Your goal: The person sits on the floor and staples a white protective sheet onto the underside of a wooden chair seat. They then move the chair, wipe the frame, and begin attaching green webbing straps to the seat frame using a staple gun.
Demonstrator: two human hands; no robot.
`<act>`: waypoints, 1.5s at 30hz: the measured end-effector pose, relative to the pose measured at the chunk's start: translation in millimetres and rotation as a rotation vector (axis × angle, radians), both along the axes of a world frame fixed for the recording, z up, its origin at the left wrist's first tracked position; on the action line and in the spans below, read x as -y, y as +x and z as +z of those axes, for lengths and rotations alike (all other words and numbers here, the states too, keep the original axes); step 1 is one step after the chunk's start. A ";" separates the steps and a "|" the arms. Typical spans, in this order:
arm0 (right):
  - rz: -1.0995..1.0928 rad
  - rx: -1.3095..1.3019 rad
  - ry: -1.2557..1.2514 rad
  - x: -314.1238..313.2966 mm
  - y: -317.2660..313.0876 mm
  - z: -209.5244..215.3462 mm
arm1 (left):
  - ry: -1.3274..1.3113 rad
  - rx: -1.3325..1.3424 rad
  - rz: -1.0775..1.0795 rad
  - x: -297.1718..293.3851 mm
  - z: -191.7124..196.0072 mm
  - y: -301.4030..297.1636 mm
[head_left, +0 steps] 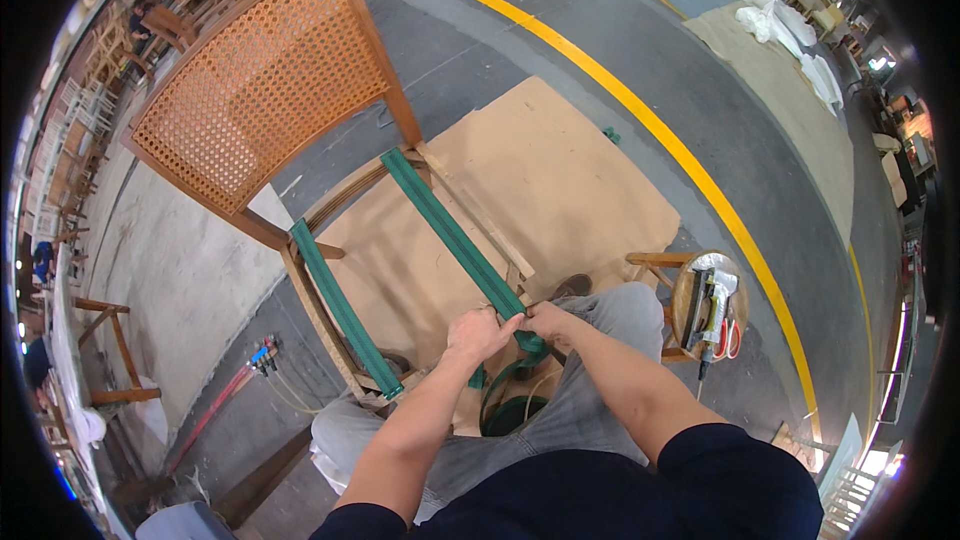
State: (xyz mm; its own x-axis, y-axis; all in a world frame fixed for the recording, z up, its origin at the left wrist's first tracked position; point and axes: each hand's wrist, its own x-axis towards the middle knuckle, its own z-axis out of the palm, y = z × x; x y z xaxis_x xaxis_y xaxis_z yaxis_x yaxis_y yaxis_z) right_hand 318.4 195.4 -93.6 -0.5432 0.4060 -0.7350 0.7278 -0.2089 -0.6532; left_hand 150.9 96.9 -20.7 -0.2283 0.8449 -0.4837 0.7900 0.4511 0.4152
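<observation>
A wooden chair frame with a woven cane back (265,70) stands before me, its seat open. One green webbing strap (345,305) spans the left side of the seat from the back rail to the front rail. A second green webbing strap (445,220) runs from the back rail to my hands at the front rail. My left hand (482,333) is closed on this strap, fingers curled at the rail. Close beside it, my right hand (550,324) is closed on the strap's front end too. Loose green webbing (528,342) hangs below my hands between my knees.
To my right, a round wooden stool (690,305) holds a staple gun (715,305) and red-handled scissors (735,338). Brown cardboard (560,160) lies under the chair. Air hoses with a fitting (264,355) lie at the left. A yellow line (640,110) curves across the floor.
</observation>
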 end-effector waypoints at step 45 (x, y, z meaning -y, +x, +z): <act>-1.709 -0.130 -0.881 -31.0 -94.9 -194.7 | -0.725 1.673 1.316 -39.2 -185.7 -44.2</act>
State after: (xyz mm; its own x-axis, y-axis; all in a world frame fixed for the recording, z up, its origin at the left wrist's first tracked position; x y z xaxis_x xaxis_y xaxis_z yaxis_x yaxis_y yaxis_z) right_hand 223.5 226.4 -288.2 -0.0911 0.0795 -0.9927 -0.6124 -0.7905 -0.0071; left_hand 106.7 136.1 -206.3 0.4781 0.2587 -0.8394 -0.7593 0.6021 -0.2469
